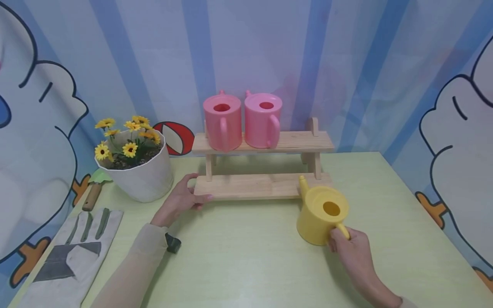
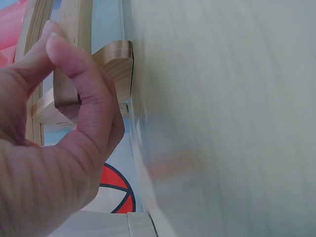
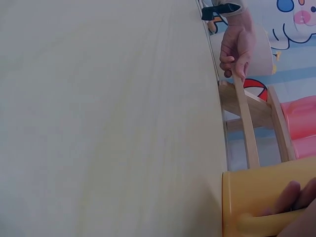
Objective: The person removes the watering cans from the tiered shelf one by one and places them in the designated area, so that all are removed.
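A two-tier wooden shelf [image 1: 254, 186] stands at the back of the table. Two pink watering cans, one on the left [image 1: 222, 124] and one beside it [image 1: 259, 122], sit on its upper board with their handles facing me. My left hand [image 1: 182, 196] grips the left end of the lower board, fingers and thumb around its edge in the left wrist view. In my right hand [image 1: 355, 252] is the handle of a yellow watering can [image 1: 317, 218]. The can is upright, its spout pointing back and overlapping the right end of the lower board in the head view.
At the left stands a white pot [image 1: 144, 184] of yellow flowers [image 1: 130, 149]. A wooden-handled garden tool [image 1: 92, 196] with a green head lies left of it, and a grey-and-white work glove [image 1: 82, 273] nearer me. A blue striped cloth backdrop [image 1: 254, 47] rises behind the table.
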### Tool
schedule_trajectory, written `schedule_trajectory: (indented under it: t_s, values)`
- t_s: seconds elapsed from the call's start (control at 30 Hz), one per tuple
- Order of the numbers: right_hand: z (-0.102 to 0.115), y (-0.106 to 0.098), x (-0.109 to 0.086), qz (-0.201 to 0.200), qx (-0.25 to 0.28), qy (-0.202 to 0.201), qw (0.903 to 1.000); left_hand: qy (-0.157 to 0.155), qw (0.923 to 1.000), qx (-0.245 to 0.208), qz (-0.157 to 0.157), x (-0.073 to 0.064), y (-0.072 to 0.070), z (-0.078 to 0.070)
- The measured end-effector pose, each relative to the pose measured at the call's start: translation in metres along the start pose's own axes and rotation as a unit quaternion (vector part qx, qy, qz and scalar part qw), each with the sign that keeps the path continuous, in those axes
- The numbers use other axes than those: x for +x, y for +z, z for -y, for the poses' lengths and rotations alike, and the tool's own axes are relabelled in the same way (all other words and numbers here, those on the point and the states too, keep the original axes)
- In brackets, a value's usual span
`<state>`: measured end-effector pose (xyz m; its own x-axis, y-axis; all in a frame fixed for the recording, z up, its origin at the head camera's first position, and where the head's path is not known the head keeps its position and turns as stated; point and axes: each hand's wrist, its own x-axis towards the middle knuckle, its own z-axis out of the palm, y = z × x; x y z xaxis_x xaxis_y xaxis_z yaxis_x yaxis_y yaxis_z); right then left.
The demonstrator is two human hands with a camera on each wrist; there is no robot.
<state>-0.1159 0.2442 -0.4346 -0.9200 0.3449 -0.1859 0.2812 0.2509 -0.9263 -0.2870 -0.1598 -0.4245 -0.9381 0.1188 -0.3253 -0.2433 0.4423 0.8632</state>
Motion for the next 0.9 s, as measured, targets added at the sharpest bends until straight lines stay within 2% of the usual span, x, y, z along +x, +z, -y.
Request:
schedule_trajectory:
  t_s: [0.1,0.3,0.53,0.73,0.9]
  values:
    - [0.001,0.0,-0.001,0.004,-0.002,0.002,1.0,0.008,0.9999,-0.009,0.004,-0.001,0.0,0.001]
    - [0.001,-0.002,-0.002,0.005,-0.015,0.002,0.9999,0.004,0.9999,-0.011,0.003,0.0,0.0,0.001]
    - [0.004,-0.005,-0.005,-0.016,-0.075,0.011,0.997,0.0,0.9999,-0.011,0.003,0.0,0.0,0.0]
    - [0.005,-0.006,-0.009,-0.036,-0.11,0.002,0.9932,-0.001,0.9999,-0.015,0.003,0.001,0.0,0.001]
    - [0.003,-0.007,-0.011,-0.038,-0.102,0.002,0.994,-0.003,0.9999,-0.014,0.0,0.0,0.0,0.0]
